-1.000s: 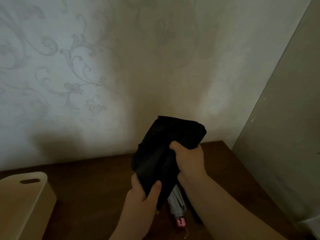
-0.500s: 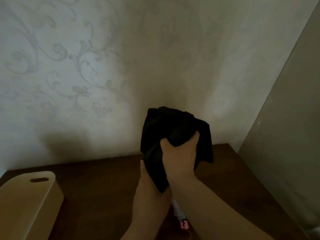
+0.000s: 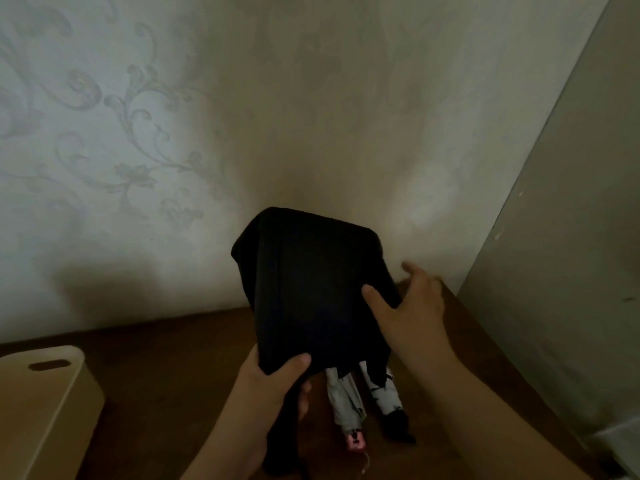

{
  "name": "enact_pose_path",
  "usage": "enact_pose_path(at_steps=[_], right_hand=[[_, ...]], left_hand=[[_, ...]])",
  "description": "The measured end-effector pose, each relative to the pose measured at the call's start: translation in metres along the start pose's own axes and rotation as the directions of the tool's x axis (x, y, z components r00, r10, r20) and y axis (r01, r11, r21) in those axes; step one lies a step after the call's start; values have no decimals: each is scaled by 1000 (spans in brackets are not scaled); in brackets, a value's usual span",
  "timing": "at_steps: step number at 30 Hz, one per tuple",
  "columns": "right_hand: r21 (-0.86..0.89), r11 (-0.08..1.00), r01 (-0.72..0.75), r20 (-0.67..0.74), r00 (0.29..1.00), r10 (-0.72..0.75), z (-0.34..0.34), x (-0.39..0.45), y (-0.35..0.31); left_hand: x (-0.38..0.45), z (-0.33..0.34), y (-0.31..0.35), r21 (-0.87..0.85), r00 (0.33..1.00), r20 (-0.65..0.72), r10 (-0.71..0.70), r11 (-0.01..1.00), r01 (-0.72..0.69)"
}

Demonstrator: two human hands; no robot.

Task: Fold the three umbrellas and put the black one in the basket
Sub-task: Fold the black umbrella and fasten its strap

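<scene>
Right now my left hand (image 3: 273, 382) grips the lower end of the black umbrella (image 3: 311, 289), thumb curled over the front of the fabric, fingers behind and out of sight. It is held up off the brown worktop (image 3: 166, 362), canopy bunched loose and wide at the top. My right hand (image 3: 412, 303) is spread: thumb pressing the cloth's right edge, fingers fanned out behind it, gripping nothing that I can see.

Risks, as I judge them:
- Only one hand truly holds. If the left grip slackens, the umbrella may slide down through it onto the two pale folded umbrellas (image 3: 360, 396) lying on the worktop just below, one with a pink handle (image 3: 356, 441) towards me.
- The canopy is not yet wrapped tight. Loose folds could spring out again when my right thumb lifts; a strap is not visible in this dim light, so I cannot tell whether it is fastened.
- A dark flap hangs over the pale umbrellas; dragging it could shift or catch them.
- The beige basket (image 3: 41, 403) stands well apart at the left edge, cut-out handle facing up. Carrying a slack bundle across that gap invites cloth snagging on the rim.
- The right wall panel (image 3: 571, 237) is near my right fingers; a wide wrapping sweep might knock it.
</scene>
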State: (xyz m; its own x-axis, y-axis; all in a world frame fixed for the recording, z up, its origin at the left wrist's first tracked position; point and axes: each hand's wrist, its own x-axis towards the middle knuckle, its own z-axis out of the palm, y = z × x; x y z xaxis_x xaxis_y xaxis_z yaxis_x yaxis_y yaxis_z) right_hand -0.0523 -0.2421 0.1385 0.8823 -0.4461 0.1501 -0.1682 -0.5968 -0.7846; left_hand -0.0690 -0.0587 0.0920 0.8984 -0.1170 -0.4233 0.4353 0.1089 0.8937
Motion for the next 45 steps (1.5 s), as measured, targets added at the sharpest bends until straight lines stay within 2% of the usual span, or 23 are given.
enact_pose_path(at_steps=[1, 3, 7, 10, 13, 15, 17, 21, 23, 29, 32, 37, 42, 45], right_hand=[[33, 996, -78, 91, 993, 75, -1, 2, 4], [91, 984, -151, 214, 968, 129, -3, 1, 7], [164, 959, -233, 315, 933, 173, -4, -2, 2], [198, 879, -434, 433, 843, 319, -4, -2, 4], [214, 840, -499, 602, 745, 288, -8, -11, 5], [216, 855, -471, 658, 718, 229, -8, -17, 1], [235, 867, -439, 638, 743, 203, -8, -17, -7], [187, 924, -332, 499, 843, 201, -12, 2, -14], [258, 891, -373, 530, 826, 192, -18, 7, -18], [374, 761, -531, 690, 707, 154, -30, 4, -19], [463, 682, -567, 693, 711, 121, -38, 4, -17], [321, 813, -486, 755, 649, 90, -36, -8, -23], [324, 886, -330, 653, 756, 43, -18, -17, -28], [374, 880, -293, 621, 783, -3, -13, -20, -27]], left_hand=[[0, -1, 0, -19, 1000, 0, 4, 1000, -4], [2, -5, 0, -53, 1000, 5, 7, 999, -6], [1, -7, 3, -83, 999, 33, 22, 996, -20], [0, -8, 2, -113, 999, 48, 24, 993, -18], [-1, -9, 2, -126, 999, 42, 29, 992, -24], [0, -9, 1, -121, 999, 37, 31, 992, -27], [0, -9, 0, -107, 999, 32, 33, 994, -29], [-4, -8, 3, -85, 998, 32, 45, 995, -42], [-6, -7, 4, -93, 998, 30, 61, 994, -58], [-14, -7, 11, -93, 995, 35, 92, 992, -89], [-17, -8, 14, -98, 996, 22, 89, 991, -86], [-23, -7, 12, -49, 991, -20, 133, 990, -134], [-31, -7, 13, -47, 992, -39, 120, 992, -121], [-36, -10, 12, -50, 990, -70, 121, 991, -124]])
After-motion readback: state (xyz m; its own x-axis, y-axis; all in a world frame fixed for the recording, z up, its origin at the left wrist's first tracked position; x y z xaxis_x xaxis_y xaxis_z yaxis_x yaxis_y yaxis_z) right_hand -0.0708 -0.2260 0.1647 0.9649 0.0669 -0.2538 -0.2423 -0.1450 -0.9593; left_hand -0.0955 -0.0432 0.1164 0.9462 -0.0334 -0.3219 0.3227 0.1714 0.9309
